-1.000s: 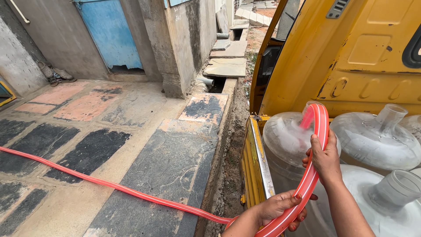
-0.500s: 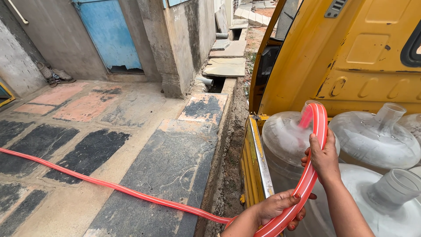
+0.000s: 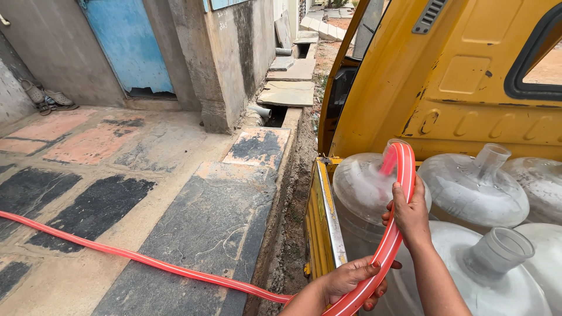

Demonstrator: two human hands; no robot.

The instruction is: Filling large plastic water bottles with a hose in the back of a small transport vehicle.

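Observation:
A long red-orange hose (image 3: 146,262) runs across the stone paving from the left and curves up over the side of a yellow vehicle (image 3: 445,76). My left hand (image 3: 351,280) grips the hose low down, at the truck bed's edge. Higher up, my right hand (image 3: 410,213) holds the hose where it bends. The hose end is tucked down into the neck of a large clear water jug (image 3: 366,187).
Several more clear jugs (image 3: 474,187) with open necks stand in the truck bed. A dirt gutter (image 3: 293,234) separates the vehicle from the paving. A blue door (image 3: 126,47), sandals (image 3: 50,98) and concrete slabs (image 3: 287,92) lie further back.

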